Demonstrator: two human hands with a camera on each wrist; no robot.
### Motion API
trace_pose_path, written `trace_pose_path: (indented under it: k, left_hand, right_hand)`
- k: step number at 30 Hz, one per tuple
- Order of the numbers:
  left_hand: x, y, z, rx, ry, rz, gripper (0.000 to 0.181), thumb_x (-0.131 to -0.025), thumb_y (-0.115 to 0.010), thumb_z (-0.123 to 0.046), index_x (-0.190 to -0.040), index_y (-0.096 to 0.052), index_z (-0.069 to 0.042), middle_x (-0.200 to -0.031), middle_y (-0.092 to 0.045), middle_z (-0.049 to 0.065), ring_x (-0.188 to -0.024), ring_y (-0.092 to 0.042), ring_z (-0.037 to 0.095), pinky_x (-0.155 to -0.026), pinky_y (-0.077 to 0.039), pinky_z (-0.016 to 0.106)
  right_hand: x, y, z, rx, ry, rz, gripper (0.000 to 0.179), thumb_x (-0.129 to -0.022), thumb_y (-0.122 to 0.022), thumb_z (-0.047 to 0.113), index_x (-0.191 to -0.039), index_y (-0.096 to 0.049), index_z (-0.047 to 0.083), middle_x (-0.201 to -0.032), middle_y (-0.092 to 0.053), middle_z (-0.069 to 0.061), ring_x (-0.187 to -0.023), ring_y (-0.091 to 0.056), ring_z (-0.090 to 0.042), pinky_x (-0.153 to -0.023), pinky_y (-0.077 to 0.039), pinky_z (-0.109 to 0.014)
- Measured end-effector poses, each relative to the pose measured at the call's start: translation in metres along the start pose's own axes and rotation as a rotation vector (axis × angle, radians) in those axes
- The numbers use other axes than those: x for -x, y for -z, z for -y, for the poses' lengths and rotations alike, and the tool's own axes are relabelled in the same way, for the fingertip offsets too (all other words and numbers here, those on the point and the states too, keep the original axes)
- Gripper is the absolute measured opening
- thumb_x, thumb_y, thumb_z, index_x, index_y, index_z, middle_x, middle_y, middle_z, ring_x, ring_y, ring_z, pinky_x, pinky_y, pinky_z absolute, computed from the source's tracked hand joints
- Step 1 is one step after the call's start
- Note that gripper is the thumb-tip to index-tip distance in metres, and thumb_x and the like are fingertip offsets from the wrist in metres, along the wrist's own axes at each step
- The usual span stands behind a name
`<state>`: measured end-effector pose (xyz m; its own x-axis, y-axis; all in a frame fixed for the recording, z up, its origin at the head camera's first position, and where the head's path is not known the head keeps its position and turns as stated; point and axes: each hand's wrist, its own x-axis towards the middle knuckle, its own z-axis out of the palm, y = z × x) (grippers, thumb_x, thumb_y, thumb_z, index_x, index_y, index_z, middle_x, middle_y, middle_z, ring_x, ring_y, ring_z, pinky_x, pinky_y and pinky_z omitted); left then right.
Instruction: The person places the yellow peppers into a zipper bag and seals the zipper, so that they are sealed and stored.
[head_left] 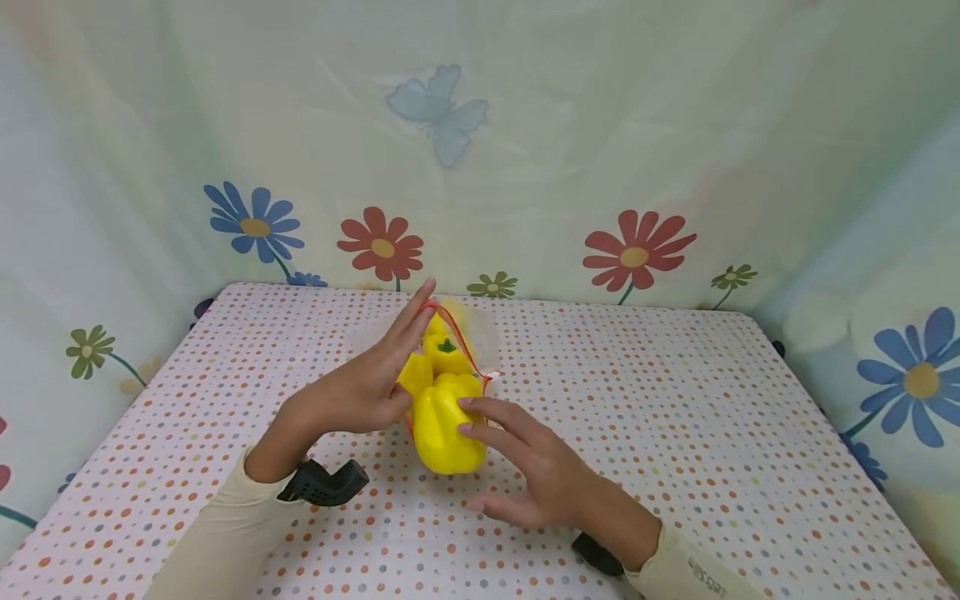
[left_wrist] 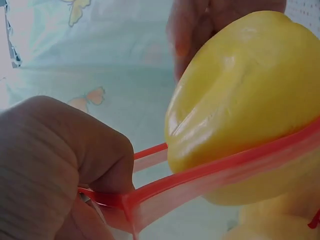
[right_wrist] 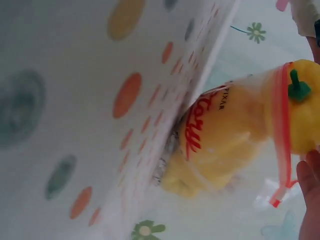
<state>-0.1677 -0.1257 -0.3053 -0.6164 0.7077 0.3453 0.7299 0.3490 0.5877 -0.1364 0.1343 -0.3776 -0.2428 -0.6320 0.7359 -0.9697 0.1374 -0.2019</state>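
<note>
A clear plastic zip bag [right_wrist: 220,135] with a red zip edge and red lettering lies on the table, its mouth toward the person. Several yellow bell peppers [head_left: 447,354] are inside. One larger yellow bell pepper [head_left: 448,429] sits at the mouth, partly within the red rim [left_wrist: 220,167]; its green stem [right_wrist: 299,91] shows in the right wrist view. My left hand [head_left: 356,383] holds the bag's red edge on the left, fingers stretched upward along the opening. My right hand [head_left: 536,467] touches the pepper's right side with extended fingertips, thumb held apart from it.
The table [head_left: 675,433] has a dotted white cover. Behind it hangs a curtain [head_left: 525,167] printed with flowers and a butterfly. A black wrist camera [head_left: 322,483] is strapped to the left forearm, another [head_left: 597,554] to the right.
</note>
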Motion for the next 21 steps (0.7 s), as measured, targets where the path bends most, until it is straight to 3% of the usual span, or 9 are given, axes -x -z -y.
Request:
trace_pose_path:
  k: [5, 9, 15, 21]
  left_hand:
    - [0.000, 0.001, 0.001, -0.023, -0.012, 0.000, 0.100, -0.068, -0.050, 0.026, -0.153, -0.001, 0.006, -0.161, 0.019, 0.004, -0.148, 0.003, 0.023, -0.106, -0.034, 0.037]
    - [0.000, 0.001, 0.000, -0.023, -0.003, -0.001, 0.101, -0.067, -0.051, 0.025, -0.153, -0.001, 0.004, -0.161, 0.019, 0.003, -0.148, 0.001, 0.026, -0.108, -0.031, 0.035]
    - [-0.001, 0.000, -0.002, -0.010, -0.001, -0.002, 0.099, -0.068, -0.049, 0.024, -0.153, -0.001, 0.005, -0.161, 0.018, 0.003, -0.148, 0.001, 0.024, -0.109, -0.030, 0.035]
    - [-0.001, 0.000, -0.001, -0.025, -0.046, -0.014, 0.096, -0.069, -0.048, 0.024, -0.151, -0.002, 0.008, -0.161, 0.018, 0.006, -0.148, 0.001, 0.025, -0.109, -0.030, 0.034]
  right_hand:
    - [-0.002, 0.001, 0.003, 0.021, -0.130, 0.089, 0.070, -0.083, -0.077, 0.030, -0.138, -0.047, -0.002, -0.140, -0.046, -0.016, -0.126, -0.047, -0.029, -0.104, -0.040, -0.034]
    - [-0.006, 0.001, 0.004, 0.037, -0.161, 0.116, 0.067, -0.085, -0.075, 0.022, -0.141, -0.047, -0.002, -0.141, -0.047, -0.015, -0.128, -0.047, -0.028, -0.104, -0.040, -0.032]
    - [-0.016, -0.001, 0.003, 0.047, -0.173, 0.061, 0.056, -0.097, -0.059, 0.022, -0.142, -0.043, -0.007, -0.144, -0.044, -0.019, -0.132, -0.044, -0.031, -0.105, -0.039, -0.035]
    - [-0.028, -0.004, -0.002, 0.072, -0.195, -0.014, 0.054, -0.100, -0.051, 0.024, -0.140, -0.042, -0.010, -0.145, -0.041, -0.022, -0.135, -0.040, -0.034, -0.106, -0.037, -0.037]
